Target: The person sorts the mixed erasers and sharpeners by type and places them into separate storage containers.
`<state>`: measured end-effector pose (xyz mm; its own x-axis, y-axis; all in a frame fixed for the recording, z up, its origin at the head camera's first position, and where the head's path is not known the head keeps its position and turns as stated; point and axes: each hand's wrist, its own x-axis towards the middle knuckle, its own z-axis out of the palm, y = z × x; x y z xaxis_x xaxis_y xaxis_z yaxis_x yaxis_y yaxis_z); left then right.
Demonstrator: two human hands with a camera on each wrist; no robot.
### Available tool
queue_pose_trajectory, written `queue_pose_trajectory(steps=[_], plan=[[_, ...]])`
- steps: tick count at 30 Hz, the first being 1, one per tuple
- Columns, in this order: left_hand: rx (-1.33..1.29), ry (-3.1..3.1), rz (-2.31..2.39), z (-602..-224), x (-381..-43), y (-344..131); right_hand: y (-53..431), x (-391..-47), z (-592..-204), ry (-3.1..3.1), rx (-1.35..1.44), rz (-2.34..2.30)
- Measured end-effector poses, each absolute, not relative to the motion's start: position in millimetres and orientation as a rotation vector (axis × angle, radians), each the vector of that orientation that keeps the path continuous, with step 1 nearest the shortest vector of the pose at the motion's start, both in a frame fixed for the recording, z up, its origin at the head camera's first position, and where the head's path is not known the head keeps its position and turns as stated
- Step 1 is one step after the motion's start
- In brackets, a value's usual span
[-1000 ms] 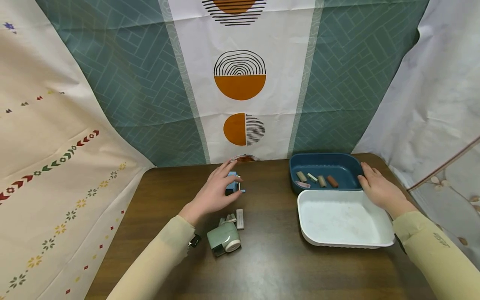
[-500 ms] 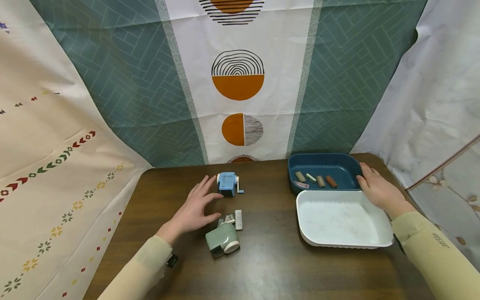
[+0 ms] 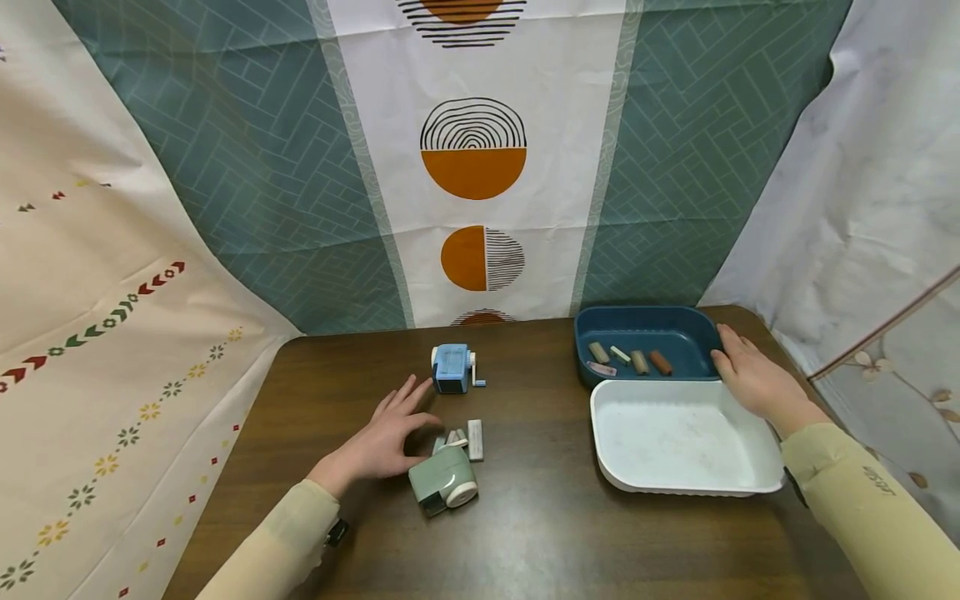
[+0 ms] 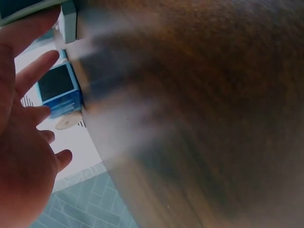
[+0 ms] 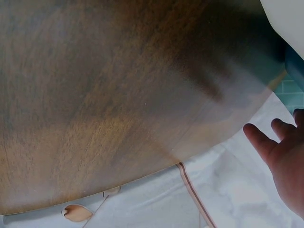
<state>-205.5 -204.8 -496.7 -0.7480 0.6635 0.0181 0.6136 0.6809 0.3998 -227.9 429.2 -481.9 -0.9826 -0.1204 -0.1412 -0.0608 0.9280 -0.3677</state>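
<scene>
My left hand [image 3: 375,440] is over the left part of the table, fingers spread and loosely bent, holding nothing. Its thumb comes right up to a green pencil sharpener [image 3: 442,477] and a little cluster of pale eraser-like pieces [image 3: 453,439]. Beyond the fingertips stands a blue crank pencil sharpener [image 3: 452,368], which the left wrist view shows past the fingers [image 4: 38,71]. A flat whitish block [image 3: 476,440] lies beside the cluster. On the right, my right hand [image 3: 761,383] rests with extended fingers at the right end of a blue tray [image 3: 693,337].
Several small eraser-like pieces, among them a reddish-brown one [image 3: 661,362], lie in the blue tray. In front of it, a white tray [image 3: 686,437] overlaps its near edge. Patterned cloths hang behind and at both sides of the brown table [image 3: 540,533].
My left hand has drawn back from over the blue pencil sharpener, leftward and nearer, down to beside the green one. The right hand stays at the tray.
</scene>
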Motion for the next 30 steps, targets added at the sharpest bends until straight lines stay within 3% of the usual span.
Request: queue_pose_trajectory(steps=[30], plan=[[0.985,2.742,0.655,-510,-200,-209,429,-228,-482,2.935,-0.138,-0.533]])
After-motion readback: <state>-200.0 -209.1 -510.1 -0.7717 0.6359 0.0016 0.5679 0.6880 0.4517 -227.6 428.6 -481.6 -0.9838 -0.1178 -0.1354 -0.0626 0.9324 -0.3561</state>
